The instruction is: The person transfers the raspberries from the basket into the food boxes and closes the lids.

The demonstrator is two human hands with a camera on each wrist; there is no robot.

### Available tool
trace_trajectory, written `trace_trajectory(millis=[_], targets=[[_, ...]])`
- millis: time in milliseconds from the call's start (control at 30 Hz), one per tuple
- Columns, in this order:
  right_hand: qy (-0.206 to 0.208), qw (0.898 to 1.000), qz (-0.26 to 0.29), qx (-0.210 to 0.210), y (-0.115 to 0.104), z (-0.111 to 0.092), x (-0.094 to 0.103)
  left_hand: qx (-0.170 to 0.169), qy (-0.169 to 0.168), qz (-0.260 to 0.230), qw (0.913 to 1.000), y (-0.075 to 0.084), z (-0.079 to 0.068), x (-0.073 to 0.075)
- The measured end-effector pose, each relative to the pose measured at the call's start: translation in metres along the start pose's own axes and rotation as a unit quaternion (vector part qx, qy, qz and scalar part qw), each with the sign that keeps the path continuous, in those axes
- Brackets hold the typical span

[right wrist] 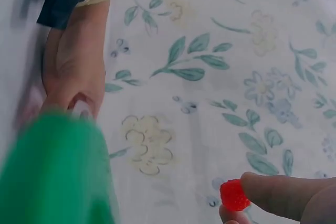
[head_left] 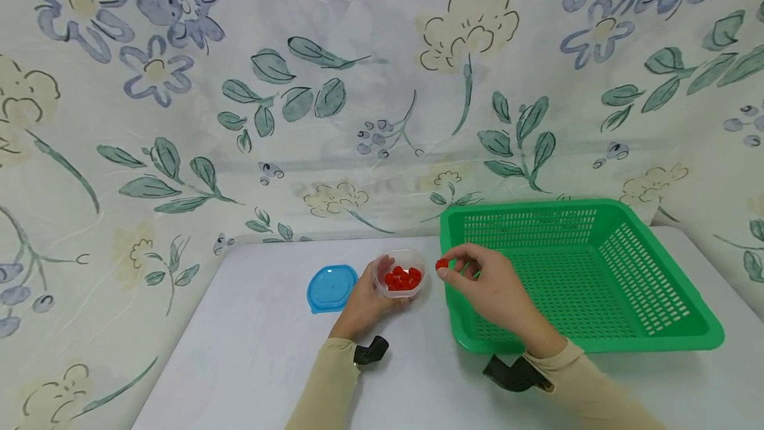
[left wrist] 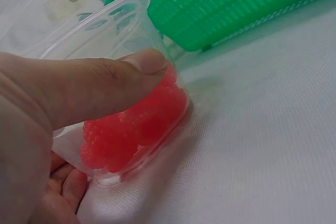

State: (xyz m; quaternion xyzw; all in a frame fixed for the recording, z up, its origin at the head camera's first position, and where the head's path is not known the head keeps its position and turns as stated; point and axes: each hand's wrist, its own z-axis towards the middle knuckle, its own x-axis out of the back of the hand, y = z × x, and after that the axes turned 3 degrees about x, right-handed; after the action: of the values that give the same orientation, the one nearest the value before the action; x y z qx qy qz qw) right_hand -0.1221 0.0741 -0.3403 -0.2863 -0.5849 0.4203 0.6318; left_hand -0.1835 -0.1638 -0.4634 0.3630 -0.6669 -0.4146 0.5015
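Head view, left hand (head_left: 361, 300) gripping clear plastic tub of red raspberries (head_left: 400, 274), right hand (head_left: 492, 290) pinching one small red raspberry (head_left: 441, 264) beside green plastic mesh basket (head_left: 656, 324)

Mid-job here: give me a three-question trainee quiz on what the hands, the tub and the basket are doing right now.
1. True or false: the blue lid sits on the clear tub.
2. What does the right hand pinch?
A. a red berry-like piece
B. the lid
C. the basket rim
3. Fill in: the left hand grips the ____ holding the red pieces.

Key:
1. False; the lid lies on the table left of the tub.
2. A; the red piece is held beside the green basket.
3. tub
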Motion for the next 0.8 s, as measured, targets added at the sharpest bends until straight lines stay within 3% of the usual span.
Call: trace_trajectory(millis=[333,800], targets=[[0.035,0.998,0.027,0.045,-0.006,-0.002,-0.044,0.0,0.007,0.011,0.9999,0.001,0.001,-0.001],[0.059,0.996,0.027,0.059,-0.014,0.005,-0.089,-0.033,-0.006,0.01,0.9994,-0.002,0.004,0.003]])
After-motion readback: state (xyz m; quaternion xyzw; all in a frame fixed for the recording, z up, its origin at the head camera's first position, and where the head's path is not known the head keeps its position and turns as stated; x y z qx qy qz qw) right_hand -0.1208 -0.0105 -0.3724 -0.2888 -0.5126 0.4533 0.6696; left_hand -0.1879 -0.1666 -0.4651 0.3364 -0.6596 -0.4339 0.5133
